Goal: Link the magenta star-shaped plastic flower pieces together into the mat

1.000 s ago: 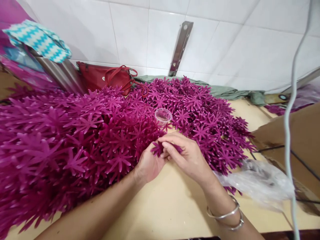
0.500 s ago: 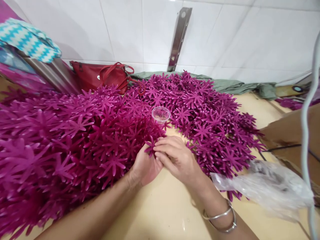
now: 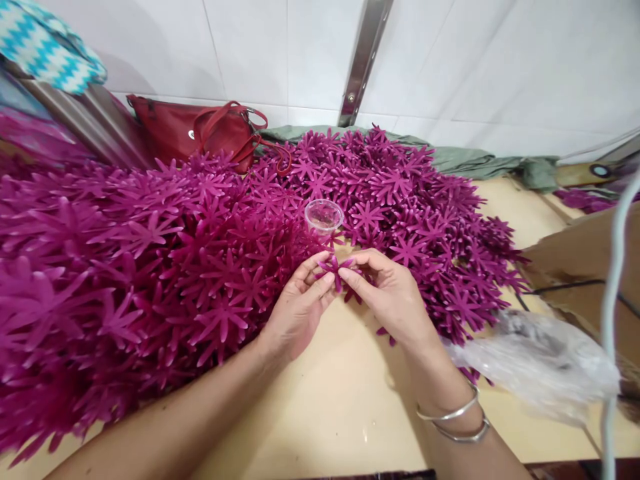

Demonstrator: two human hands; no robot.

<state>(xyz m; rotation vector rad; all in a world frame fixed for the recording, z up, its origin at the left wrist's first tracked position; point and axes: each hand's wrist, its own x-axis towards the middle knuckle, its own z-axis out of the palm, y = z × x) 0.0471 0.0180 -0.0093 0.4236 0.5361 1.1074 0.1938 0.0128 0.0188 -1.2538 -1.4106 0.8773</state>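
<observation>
Together, my left hand and right hand pinched one magenta flower in their fingers. A clear cup stood at its twelve o'clock, amid the flower heap.

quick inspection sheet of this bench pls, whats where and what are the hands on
surface: glossy beige table.
job's things: one purple flower above the table; flower piles left and behind; clear cup at the piles' edge.
clutter: red bag, plastic bag, cardboard, green cloth.
grippers: left hand and right hand both pinch the flower; bangles on the right wrist.
cables: pale cable hangs at right.
surroundings: white tiled wall, metal strip.
</observation>
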